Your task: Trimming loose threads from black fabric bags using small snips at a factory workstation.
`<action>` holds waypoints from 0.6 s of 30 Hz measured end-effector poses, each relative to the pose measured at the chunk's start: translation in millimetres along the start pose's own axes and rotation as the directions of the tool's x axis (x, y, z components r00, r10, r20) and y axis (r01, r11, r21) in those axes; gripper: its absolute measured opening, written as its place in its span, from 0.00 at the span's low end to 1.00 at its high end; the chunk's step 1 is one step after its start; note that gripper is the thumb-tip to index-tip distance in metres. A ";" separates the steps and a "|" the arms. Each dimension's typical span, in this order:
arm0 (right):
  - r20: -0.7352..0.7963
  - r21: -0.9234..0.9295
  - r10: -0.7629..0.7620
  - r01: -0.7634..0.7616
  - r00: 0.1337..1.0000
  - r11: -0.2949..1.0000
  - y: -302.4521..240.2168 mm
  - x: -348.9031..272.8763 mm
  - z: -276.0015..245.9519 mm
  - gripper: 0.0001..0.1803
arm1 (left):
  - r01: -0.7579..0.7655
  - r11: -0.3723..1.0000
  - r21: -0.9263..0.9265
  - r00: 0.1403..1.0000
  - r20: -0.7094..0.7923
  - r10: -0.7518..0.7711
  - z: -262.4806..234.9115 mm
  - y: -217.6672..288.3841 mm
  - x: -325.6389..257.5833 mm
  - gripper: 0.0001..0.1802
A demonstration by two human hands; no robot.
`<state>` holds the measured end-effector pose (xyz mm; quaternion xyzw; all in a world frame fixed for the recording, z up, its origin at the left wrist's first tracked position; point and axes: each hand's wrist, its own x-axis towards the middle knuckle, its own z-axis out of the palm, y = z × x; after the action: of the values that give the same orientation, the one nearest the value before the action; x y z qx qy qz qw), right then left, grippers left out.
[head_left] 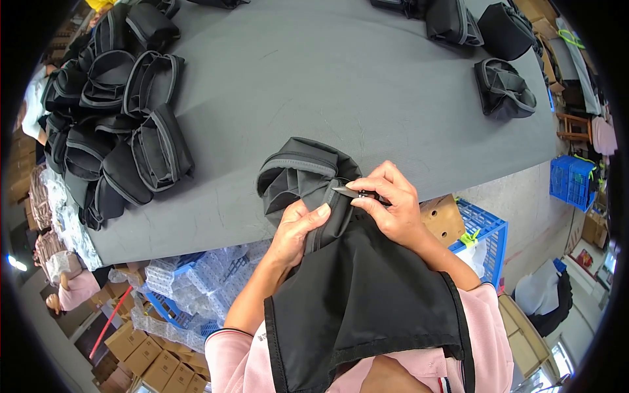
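Co-worker (77,289), pink top, far off at eight o'clock. Pouch heap (157,147), black with grey trim, many pieces packed together, mouths facing various ways, on the table (327,85) at ten o'clock. Bubble wrap (183,281), clear, bunched beside the table's near edge at eight o'clock. Left hand (291,236), just below centre at seven o'clock; grip narrow, thumb pressed on the fabric of the held pouch (308,154), remaining fingers largely hidden. Held pouch: one, black, grey-trimmed, slack, at centre over the near table edge. Snips (347,191), small, pointed blade toward nine o'clock, tip at the pouch's edge; contact cannot be told. Apron (393,288), black, draped below at five o'clock. Right hand (393,203), at three o'clock of the held pouch; grip closed around the snips between thumb and fingers. Pouch group (449,26), black, table's far side, one o'clock. Crate (488,226), blue, slatted, three o'clock, beside perforated cardboard (442,219). Single pouch (504,92), apart, two o'clock.
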<state>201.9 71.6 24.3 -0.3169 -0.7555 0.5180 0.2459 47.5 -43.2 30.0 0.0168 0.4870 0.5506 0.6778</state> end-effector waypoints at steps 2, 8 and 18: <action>0.013 0.018 0.011 -0.012 1.000 1.000 -2.0 1.7 -1.6 0.15 | 0.019 1.000 0.000 1.000 0.007 -0.019 -9.4 -5.3 2.5 0.11; -0.009 0.133 0.064 -0.062 0.998 0.989 -12.0 2.9 0.3 0.12 | -0.024 0.997 -0.067 0.993 -0.118 0.016 -5.8 -6.2 1.5 0.17; 0.069 0.054 0.092 -0.096 0.993 0.994 -17.1 12.9 5.4 0.22 | -0.330 0.806 -0.491 0.911 -0.389 0.136 5.2 35.7 46.6 0.17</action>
<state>185.5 73.2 39.1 -0.3274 -0.7324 0.5607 0.2049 21.3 9.1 22.8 -0.2106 0.4112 0.7411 0.4871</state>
